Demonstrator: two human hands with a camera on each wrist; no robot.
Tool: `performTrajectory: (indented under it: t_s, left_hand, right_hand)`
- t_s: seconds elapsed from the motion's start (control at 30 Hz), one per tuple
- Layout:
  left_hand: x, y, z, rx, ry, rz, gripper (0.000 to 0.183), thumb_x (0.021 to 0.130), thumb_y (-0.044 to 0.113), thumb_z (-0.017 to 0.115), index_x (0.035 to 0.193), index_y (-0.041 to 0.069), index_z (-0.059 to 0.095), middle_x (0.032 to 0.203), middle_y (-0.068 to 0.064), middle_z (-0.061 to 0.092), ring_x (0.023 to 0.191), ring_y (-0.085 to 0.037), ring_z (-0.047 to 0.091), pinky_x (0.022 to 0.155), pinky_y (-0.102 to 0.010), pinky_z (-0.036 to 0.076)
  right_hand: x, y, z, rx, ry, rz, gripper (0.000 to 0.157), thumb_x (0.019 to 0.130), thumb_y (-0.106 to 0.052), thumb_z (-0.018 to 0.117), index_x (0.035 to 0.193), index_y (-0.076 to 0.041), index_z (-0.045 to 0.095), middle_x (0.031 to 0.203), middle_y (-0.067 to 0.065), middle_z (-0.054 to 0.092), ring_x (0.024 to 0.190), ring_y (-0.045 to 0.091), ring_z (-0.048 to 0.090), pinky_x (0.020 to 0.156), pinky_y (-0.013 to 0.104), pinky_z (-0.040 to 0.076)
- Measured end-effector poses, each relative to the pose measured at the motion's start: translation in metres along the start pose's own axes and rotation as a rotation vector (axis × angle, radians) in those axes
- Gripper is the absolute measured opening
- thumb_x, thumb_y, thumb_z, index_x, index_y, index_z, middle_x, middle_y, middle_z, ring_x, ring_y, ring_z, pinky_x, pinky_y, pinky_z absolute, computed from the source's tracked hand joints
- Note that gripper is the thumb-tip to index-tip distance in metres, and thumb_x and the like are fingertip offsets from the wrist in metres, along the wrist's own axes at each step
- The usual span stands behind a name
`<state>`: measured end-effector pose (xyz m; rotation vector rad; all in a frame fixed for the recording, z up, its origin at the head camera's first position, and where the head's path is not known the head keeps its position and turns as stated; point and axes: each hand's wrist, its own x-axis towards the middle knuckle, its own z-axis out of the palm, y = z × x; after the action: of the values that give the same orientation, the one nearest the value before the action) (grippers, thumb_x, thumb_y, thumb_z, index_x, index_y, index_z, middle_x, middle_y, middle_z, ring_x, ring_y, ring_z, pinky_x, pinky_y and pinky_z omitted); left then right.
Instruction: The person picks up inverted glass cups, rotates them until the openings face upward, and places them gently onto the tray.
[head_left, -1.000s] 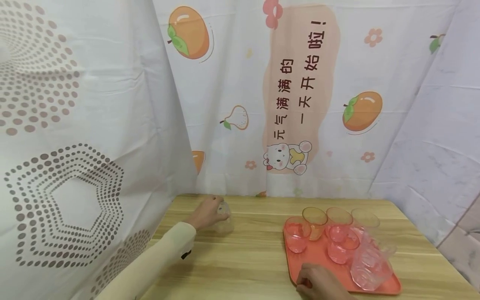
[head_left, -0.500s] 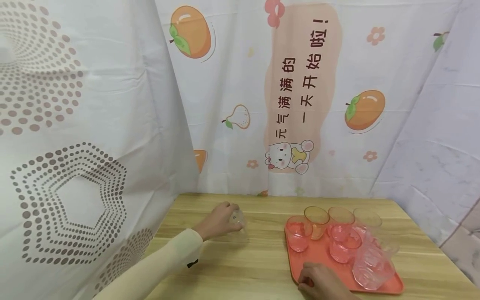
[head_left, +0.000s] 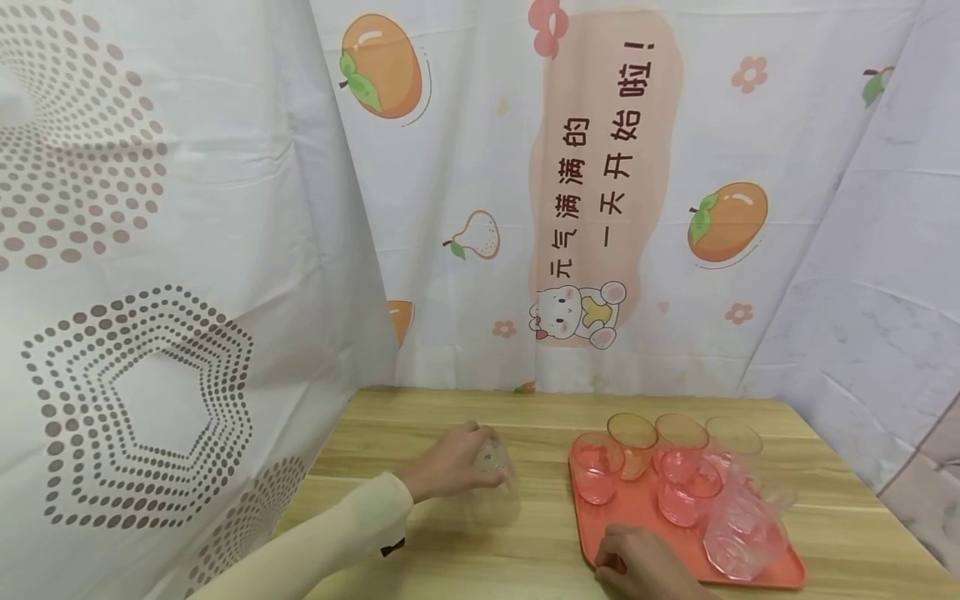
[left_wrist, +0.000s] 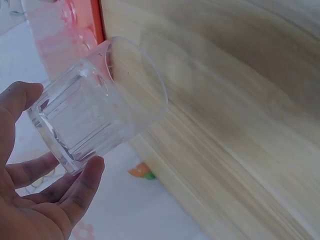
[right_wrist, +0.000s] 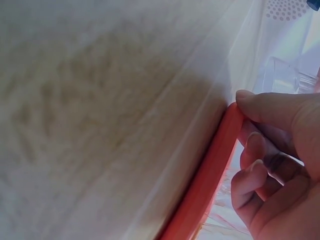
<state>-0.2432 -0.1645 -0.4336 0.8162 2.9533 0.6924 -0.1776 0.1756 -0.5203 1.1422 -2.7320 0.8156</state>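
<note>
My left hand (head_left: 457, 460) grips a clear drinking glass (head_left: 495, 492) by its base, with thumb and fingertips spread around the bottom. The glass is upside down over the table, and its wide rim (left_wrist: 162, 90) points away from the palm in the left wrist view. At the near left corner of the red tray (head_left: 667, 554), my right hand (head_left: 637, 560) pinches the raised edge. In the right wrist view the thumb lies on the tray's rim (right_wrist: 220, 145), the index finger sits close beneath it, and the other fingers curl in.
On the tray stand a pink tumbler (head_left: 596, 479), a second pink tumbler (head_left: 686, 496) and a yellow one (head_left: 632, 442). Behind them are an orange-pink glass (head_left: 682, 433) and a clear glass (head_left: 735, 437). A clear patterned vessel (head_left: 738, 533) lies tilted at the right. Printed curtains (head_left: 480, 350) border the table.
My left hand has carried the clear glass rightward and nearer to me, from the table's far left toward the tray. The right hand has stayed at the tray's corner.
</note>
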Motion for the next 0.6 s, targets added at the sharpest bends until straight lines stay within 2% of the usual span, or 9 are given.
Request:
performTrajectory:
  t_s: [0.13, 0.33, 0.6]
  left_hand:
    - [-0.002, 0.005, 0.007, -0.029, -0.008, 0.008, 0.064, 0.087, 0.057, 0.076, 0.133, 0.013, 0.064, 0.122, -0.008, 0.064, 0.102, -0.015, 0.062, 0.080, -0.032, 0.054]
    - [-0.005, 0.009, 0.016, -0.105, -0.023, 0.026, 0.063, 0.085, 0.059, 0.077, 0.129, 0.016, 0.066, 0.123, -0.006, 0.064, 0.096, -0.010, 0.059, 0.073, -0.026, 0.052]
    - [-0.009, 0.019, 0.022, -0.129, -0.020, 0.076, 0.055, 0.086, 0.058, 0.076, 0.123, 0.018, 0.069, 0.114, 0.001, 0.063, 0.092, -0.007, 0.056, 0.070, -0.023, 0.051]
  right_hand:
    - [0.000, -0.001, -0.001, 0.003, -0.010, 0.002, 0.019, 0.083, -0.019, 0.085, 0.078, -0.029, 0.069, 0.077, -0.025, 0.046, 0.067, -0.006, 0.044, 0.057, 0.020, 0.038]
    - [0.000, -0.001, 0.000, -0.001, -0.005, -0.005, 0.020, 0.083, -0.020, 0.085, 0.078, -0.029, 0.068, 0.077, -0.024, 0.046, 0.067, -0.006, 0.044, 0.057, 0.019, 0.038]
    - [0.000, 0.000, 0.000, -0.013, 0.023, -0.035, 0.019, 0.083, -0.019, 0.085, 0.079, -0.029, 0.069, 0.078, -0.025, 0.046, 0.068, -0.007, 0.044, 0.057, 0.019, 0.038]
